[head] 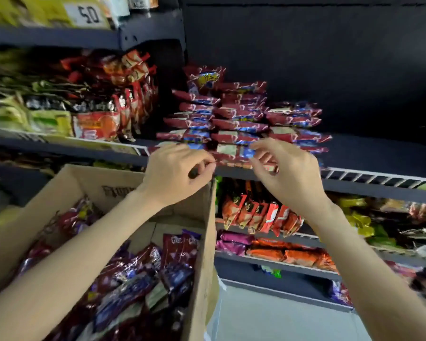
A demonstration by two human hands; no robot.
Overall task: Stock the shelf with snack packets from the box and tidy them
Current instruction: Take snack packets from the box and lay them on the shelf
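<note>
The left hand (180, 171) covers the front edge of the lowest packets (239, 124) in the stack, and its curled fingertips hide whatever they may be touching, so contact is unclear. The right hand (285, 168) blocks the bottom packet's middle; it seems to pinch a blue-and-white corner, though motion blur smears that. Print on the packets is unreadable. The cardboard box (202, 242) runs off the bottom edge, its lettering half hidden by the left wrist. Goods on the left shelves (59, 112) blur into streaks.
</note>
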